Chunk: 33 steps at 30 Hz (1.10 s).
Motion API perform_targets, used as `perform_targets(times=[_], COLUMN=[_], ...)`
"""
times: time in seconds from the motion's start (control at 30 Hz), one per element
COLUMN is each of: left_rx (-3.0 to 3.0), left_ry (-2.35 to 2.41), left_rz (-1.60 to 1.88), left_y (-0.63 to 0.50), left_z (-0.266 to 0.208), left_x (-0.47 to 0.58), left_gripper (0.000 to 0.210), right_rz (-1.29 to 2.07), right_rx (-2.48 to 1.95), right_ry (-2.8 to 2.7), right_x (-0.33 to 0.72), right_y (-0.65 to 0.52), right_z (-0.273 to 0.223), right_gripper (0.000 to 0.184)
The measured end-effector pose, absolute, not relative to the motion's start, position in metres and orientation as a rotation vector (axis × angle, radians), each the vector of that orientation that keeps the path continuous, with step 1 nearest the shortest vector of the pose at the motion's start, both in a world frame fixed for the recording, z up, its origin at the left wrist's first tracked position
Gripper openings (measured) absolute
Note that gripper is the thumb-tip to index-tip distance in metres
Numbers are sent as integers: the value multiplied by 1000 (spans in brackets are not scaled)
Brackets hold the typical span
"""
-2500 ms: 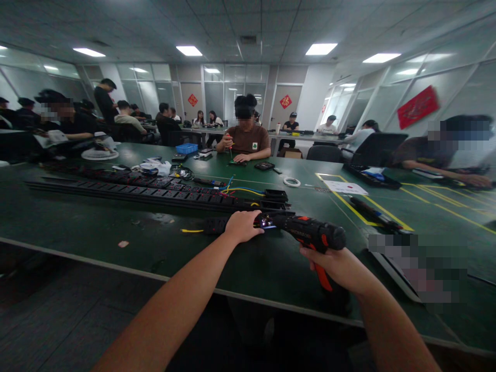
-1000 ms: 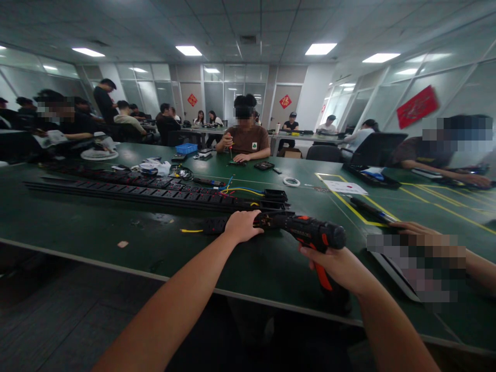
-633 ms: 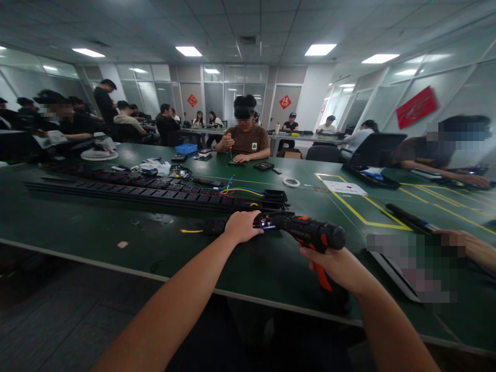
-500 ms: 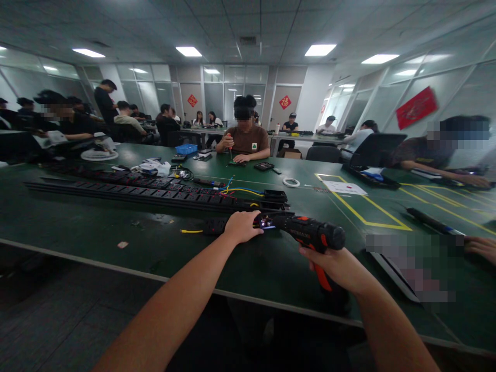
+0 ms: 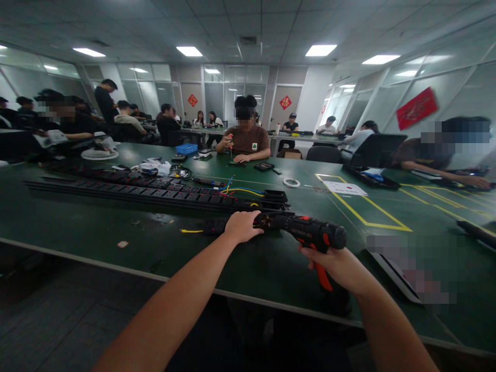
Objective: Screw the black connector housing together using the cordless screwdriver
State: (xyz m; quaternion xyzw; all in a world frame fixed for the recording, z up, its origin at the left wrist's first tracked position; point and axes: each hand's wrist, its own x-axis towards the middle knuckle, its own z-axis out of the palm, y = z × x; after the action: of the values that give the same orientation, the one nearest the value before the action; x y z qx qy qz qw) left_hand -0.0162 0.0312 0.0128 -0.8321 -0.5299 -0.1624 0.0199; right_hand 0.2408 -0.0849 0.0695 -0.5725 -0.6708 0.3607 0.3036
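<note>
My right hand (image 5: 329, 261) is wrapped round the orange-and-black grip of a cordless drill (image 5: 310, 231), its nose pointing left. The drill's tip meets the end of a short black power strip (image 5: 212, 226), right beside my left hand. The bit itself is too dark to make out. My left hand (image 5: 243, 226) is closed over that power strip, thumb toward the drill. A yellow cable end (image 5: 191, 231) sticks out from the strip's left side. Just behind lie long black socket strips (image 5: 155, 194) with blue, yellow and red wires (image 5: 242, 190) at their right end.
The green table (image 5: 217, 268) has a front edge close to me. Plastic bags (image 5: 155, 166), a blue bin (image 5: 186, 149), a tape roll (image 5: 291, 182) and a paper sheet (image 5: 344, 188) lie farther back. A co-worker (image 5: 248, 139) opposite holds a screwdriver. Another person sits at right.
The bright glow at the drill's tip has dimmed. Both my hands stay almost in place. At the right, a dark tool has shifted rightward and another person's hand has left view.
</note>
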Motion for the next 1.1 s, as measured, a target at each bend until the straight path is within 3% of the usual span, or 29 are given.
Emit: perform_targets(times=[1.1], left_rx=[-2594], left_ry=[-1675], left_rz=[-493], left_y=[30], left_z=[15], left_x=[-16], left_gripper=[71], right_rz=[910], right_rx=[-1593], right_ry=[-1815], right_x=[238], right_y=[-86], right_z=[73], right_gripper=[37])
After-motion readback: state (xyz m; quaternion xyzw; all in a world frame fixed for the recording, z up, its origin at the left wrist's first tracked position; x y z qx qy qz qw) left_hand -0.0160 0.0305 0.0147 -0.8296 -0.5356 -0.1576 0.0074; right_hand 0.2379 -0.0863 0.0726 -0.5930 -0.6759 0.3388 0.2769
